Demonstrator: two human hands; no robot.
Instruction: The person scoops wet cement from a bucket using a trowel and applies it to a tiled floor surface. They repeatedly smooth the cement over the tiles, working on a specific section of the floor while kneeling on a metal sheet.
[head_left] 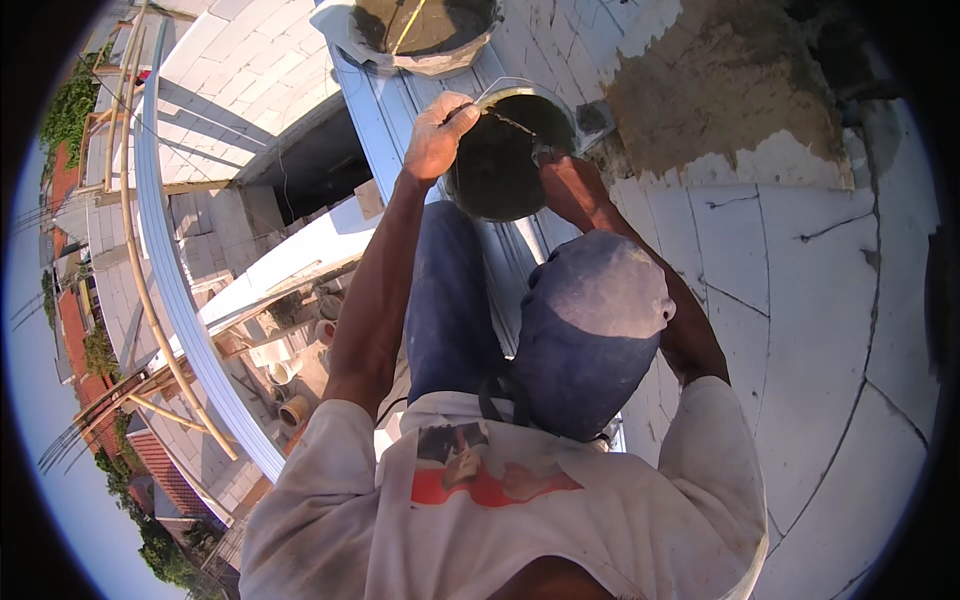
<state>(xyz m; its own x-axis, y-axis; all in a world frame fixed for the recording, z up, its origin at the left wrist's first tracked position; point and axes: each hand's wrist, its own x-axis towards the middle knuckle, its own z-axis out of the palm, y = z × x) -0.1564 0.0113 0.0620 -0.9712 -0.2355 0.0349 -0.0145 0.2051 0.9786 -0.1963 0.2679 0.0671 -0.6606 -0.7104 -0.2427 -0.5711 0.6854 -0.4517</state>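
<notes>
"What sort of place am I watching?"

"A building site, outdoors: I see a bare block wall (730, 330) on the right, a rough brown patch (720, 90) coating it, a near bucket (553, 100), a far basin (440, 64) of mortar-like mix, and bamboo poles (138, 270) at left."

At half past ten, a pale block wall (240, 50); at ten, a leafy green tree (72, 112); around nine, a long bamboo pole (149, 310) beside a ribbed metal channel (183, 305); at eight, a red-tiled roof (165, 465).
</notes>
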